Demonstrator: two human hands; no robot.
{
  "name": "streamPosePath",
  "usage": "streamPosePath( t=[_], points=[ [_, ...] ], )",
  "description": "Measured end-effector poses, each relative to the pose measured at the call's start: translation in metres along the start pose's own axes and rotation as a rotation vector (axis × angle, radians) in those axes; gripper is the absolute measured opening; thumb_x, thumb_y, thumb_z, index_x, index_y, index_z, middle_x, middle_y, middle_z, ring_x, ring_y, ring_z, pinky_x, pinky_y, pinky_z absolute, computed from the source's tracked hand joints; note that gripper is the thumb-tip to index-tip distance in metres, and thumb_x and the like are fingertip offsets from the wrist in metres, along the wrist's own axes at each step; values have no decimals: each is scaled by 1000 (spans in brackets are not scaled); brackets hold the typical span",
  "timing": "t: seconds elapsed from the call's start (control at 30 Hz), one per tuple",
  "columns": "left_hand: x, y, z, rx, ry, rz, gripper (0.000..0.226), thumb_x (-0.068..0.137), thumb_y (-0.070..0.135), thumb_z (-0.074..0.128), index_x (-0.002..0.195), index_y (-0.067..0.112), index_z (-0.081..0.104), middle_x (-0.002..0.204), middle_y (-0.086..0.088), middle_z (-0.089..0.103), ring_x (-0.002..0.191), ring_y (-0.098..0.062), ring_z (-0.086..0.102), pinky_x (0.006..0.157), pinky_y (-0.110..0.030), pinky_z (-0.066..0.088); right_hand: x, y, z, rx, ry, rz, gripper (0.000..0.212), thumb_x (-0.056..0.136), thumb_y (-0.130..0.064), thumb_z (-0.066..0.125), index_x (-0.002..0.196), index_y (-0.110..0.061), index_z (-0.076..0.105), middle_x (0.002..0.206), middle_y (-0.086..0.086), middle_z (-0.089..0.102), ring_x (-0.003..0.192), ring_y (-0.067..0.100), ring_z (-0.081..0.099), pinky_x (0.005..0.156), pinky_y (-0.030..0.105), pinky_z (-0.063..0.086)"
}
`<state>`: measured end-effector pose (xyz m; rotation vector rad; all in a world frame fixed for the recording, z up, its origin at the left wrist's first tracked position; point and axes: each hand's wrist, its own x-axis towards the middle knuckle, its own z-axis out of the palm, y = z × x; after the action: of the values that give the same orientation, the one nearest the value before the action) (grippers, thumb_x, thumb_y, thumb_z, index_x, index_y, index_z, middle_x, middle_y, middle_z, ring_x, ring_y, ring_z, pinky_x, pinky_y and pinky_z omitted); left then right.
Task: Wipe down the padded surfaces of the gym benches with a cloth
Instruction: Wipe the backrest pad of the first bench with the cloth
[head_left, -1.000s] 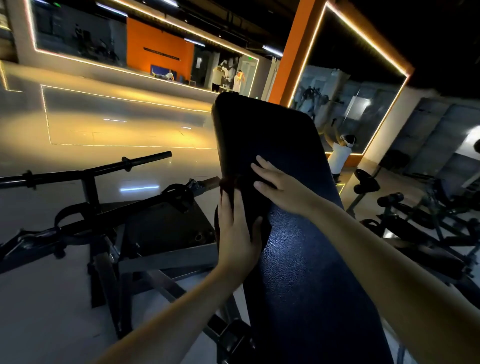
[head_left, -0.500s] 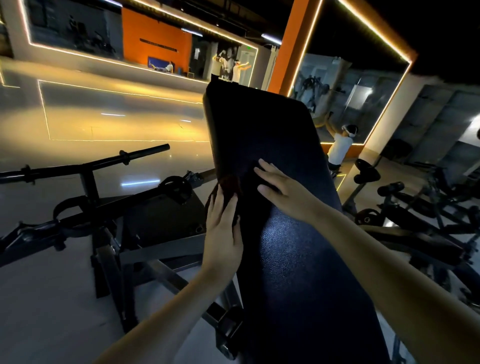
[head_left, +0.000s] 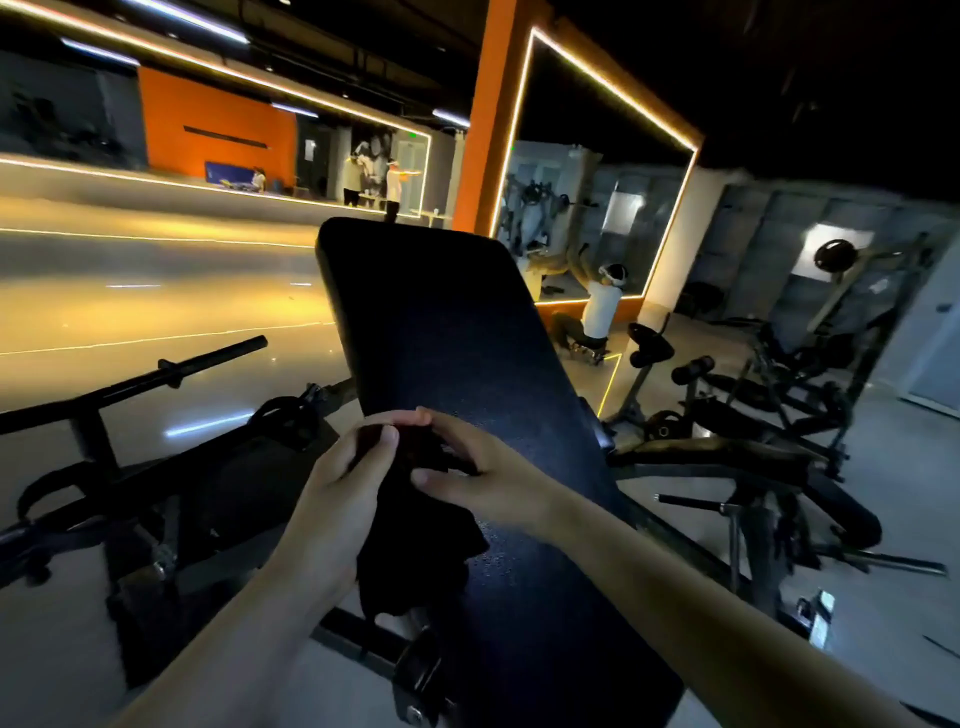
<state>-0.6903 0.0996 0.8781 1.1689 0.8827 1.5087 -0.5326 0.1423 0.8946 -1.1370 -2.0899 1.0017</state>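
Both hands meet at centre frame over the black bench pad (head_left: 452, 332), which runs up toward twelve o'clock. The left hand (head_left: 337, 488) grips the top of a dark cloth (head_left: 410, 561), fingers curled round it. The right hand (head_left: 488, 483) pinches it from the three o'clock side. The cloth hangs along the pad's left edge. A black bar (head_left: 213, 358) lies at nine o'clock, and a seated person (head_left: 600, 312) shows at two o'clock.

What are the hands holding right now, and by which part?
A dark cloth. The left hand and the right hand both grip its top end, bunched between them; the rest hangs loose below.
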Motion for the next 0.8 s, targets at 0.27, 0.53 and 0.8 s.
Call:
streamPosePath(
  t=[0.27, 0.53, 0.8],
  points=[
    [-10, 37, 15, -403, -514, -75, 30, 93, 20, 52, 84, 4, 76, 94, -14, 74, 89, -20, 72, 79, -27, 58, -88, -39, 2, 260, 127, 144, 40, 91, -33, 61, 120, -5, 57, 110, 12, 63, 106, 27, 61, 98, 41, 48],
    [-74, 32, 19, -193, -601, -273, 30, 93, 31, 46, 93, 8, 66, 88, -12, 73, 74, -13, 72, 56, -19, 53, -189, -81, 44, 257, 384, 298, 7, 86, -16, 70, 88, -10, 66, 85, 4, 65, 83, 16, 63, 79, 23, 50],
    [-154, 48, 57, -3, -787, -400, 35, 101, 39, 42, 114, 17, 66, 107, -14, 69, 99, -30, 66, 80, -40, 52, -299, -124, 48, 127, 527, 466, 10, 86, -21, 72, 89, -12, 66, 78, 0, 64, 72, 14, 62, 61, 20, 46]
  ],
)
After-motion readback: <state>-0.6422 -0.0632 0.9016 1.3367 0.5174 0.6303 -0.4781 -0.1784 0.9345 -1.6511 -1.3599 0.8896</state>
